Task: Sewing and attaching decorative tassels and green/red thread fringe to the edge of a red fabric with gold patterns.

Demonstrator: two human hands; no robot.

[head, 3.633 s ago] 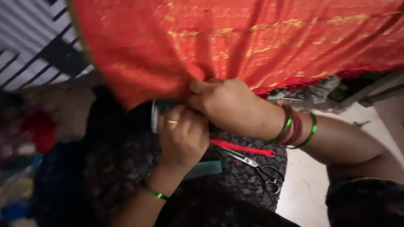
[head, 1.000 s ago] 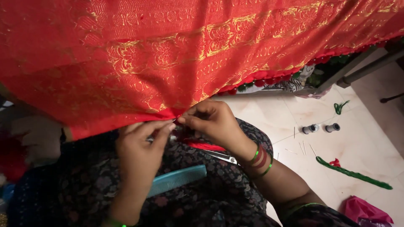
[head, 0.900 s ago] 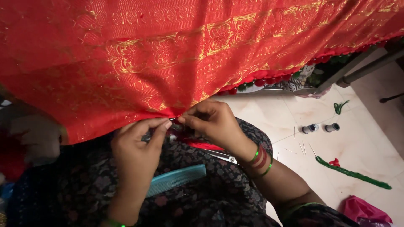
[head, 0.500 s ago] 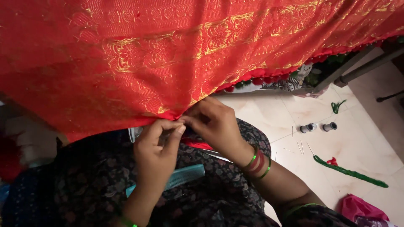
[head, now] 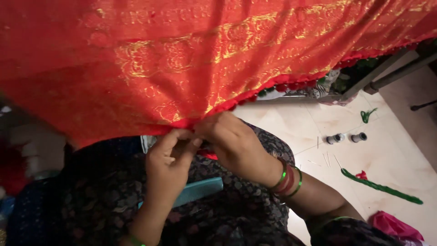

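Your left hand [head: 170,157] and your right hand [head: 232,143] meet at the lower edge of the red and gold brocade fabric [head: 205,59], which hangs across the whole upper part of the view from nine o'clock to three. Both hands are closed in a pinch on that edge: the left thumb and fingers grip the hem from below, and the right hand's fingers curl over it from the four o'clock side, the two sets of fingertips touching. Whether anything small sits between the fingertips cannot be told. A row of small red tassels [head: 291,84] runs along the hem toward two o'clock.

Green and red bangles [head: 287,178] ring your right wrist. Under your left forearm, at six o'clock, a teal comb [head: 200,190] lies on your dark patterned lap [head: 227,214]. On the pale floor tiles [head: 400,155] at three o'clock stand two small thread spools [head: 347,137], just beside each other. Near them, toward four o'clock, lies a long green cord [head: 380,187], with a pink cloth [head: 396,226] at five o'clock.
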